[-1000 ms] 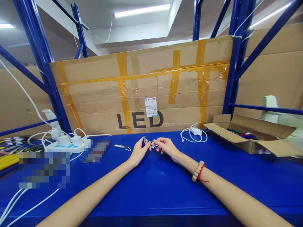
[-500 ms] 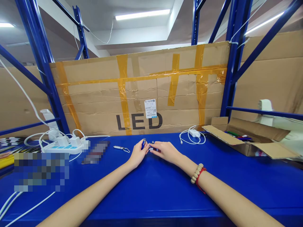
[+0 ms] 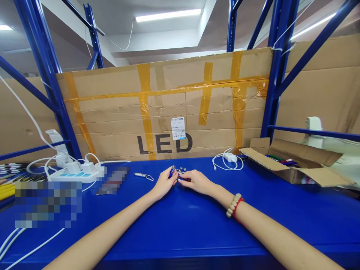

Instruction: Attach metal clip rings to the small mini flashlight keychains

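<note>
My left hand (image 3: pixel 164 182) is closed on a small blue tube-shaped piece (image 3: pixel 171 172), held upright just above the blue table (image 3: pixel 180 221). My right hand (image 3: pixel 196 180) rests on the table beside it, fingers pinched on a small dark part that I cannot make out, its tip touching the blue piece. Several small silver round parts (image 3: pixel 181 170) lie on the table just behind my fingers. A silver keychain flashlight (image 3: pixel 143 175) lies to the left of my left hand.
A white power strip (image 3: pixel 75 173) with plugged chargers and cables stands at the left. A white charger with coiled cable (image 3: pixel 229 159) lies at the back right. An open cardboard box (image 3: pixel 298 167) holding coloured pens sits at the right. A taped cardboard sheet marked LED (image 3: pixel 165 108) stands behind.
My right hand has come down onto the table and closer to the left. The small silver round parts now show behind my fingers.
</note>
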The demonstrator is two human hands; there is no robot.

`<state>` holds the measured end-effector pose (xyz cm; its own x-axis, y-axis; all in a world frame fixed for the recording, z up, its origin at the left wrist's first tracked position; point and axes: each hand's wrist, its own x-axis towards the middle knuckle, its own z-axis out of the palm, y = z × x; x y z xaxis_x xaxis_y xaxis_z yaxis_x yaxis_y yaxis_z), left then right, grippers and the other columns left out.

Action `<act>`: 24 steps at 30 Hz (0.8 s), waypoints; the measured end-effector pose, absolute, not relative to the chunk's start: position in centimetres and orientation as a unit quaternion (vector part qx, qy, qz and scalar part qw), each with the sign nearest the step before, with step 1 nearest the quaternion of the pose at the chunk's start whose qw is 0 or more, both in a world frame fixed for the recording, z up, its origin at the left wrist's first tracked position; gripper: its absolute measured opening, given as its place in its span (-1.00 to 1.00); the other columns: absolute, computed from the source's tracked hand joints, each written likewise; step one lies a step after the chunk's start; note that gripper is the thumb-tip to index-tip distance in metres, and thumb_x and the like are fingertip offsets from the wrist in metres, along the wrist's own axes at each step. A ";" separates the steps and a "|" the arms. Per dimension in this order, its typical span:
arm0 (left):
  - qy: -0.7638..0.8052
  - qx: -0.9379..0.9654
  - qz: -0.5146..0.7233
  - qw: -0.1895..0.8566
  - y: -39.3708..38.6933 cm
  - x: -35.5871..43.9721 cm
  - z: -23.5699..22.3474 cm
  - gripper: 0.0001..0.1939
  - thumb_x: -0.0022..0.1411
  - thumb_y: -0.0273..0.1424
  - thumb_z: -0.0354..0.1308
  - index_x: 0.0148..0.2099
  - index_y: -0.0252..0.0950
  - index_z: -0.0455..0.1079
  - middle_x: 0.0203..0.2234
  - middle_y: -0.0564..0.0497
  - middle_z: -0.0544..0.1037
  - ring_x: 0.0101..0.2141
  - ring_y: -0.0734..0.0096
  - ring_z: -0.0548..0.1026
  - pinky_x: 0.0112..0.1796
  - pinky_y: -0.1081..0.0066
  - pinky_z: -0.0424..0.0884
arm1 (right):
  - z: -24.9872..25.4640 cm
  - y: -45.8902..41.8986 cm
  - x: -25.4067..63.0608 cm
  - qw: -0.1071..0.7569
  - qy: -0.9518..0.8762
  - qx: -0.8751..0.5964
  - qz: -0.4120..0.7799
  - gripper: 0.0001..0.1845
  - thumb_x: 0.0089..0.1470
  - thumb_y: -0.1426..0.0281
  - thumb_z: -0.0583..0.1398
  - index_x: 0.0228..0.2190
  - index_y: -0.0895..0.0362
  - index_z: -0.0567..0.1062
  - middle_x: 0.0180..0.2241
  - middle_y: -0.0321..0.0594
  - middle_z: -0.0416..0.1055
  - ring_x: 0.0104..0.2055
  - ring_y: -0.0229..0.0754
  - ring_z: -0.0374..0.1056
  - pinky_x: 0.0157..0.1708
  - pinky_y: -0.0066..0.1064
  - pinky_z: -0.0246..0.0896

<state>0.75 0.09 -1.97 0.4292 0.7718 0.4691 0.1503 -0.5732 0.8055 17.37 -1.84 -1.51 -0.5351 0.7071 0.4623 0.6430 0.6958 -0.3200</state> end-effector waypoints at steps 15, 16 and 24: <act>0.273 0.774 0.454 0.346 0.5 0.8 -2.3 -0.66 0.16 -0.22 -0.01 -0.47 -0.32 -0.03 -0.65 0.12 0.17 -0.59 0.54 0.20 -0.51 0.52 0.11 | -1.6 -1.4 17.0 0.374 -0.856 -0.331 0.131 -0.68 0.11 0.32 0.00 -0.38 0.13 0.53 -0.50 -0.24 0.40 -0.44 -0.28 0.22 -0.37 -0.50 0.06; 0.275 0.772 0.455 0.348 0.4 0.8 -2.2 -0.65 0.16 -0.20 -0.02 -0.47 -0.32 -0.03 -0.66 0.12 0.17 -0.60 0.54 0.19 -0.52 0.52 0.10 | -1.5 -1.4 17.0 0.377 -0.856 -0.330 0.129 -0.68 0.11 0.32 0.00 -0.38 0.13 0.53 -0.49 -0.24 0.39 -0.44 -0.28 0.21 -0.37 -0.50 0.06; 0.315 0.735 0.430 0.419 -0.3 1.0 -1.6 -0.59 0.16 -0.05 -0.05 -0.37 -0.31 -0.03 -0.66 0.14 0.20 -0.67 0.61 0.07 -0.64 0.59 -0.06 | -1.3 -1.2 17.2 0.432 -0.795 -0.421 0.056 -0.65 0.13 0.27 -0.02 -0.44 0.20 0.46 -0.52 -0.23 0.29 -0.48 -0.32 0.13 -0.45 -0.48 -0.03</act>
<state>0.99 -0.33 -1.62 0.4316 0.8236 0.3680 0.1033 -0.4503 0.8869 17.16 -1.15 -1.30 -0.2716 0.7189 0.6398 0.6214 0.6387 -0.4538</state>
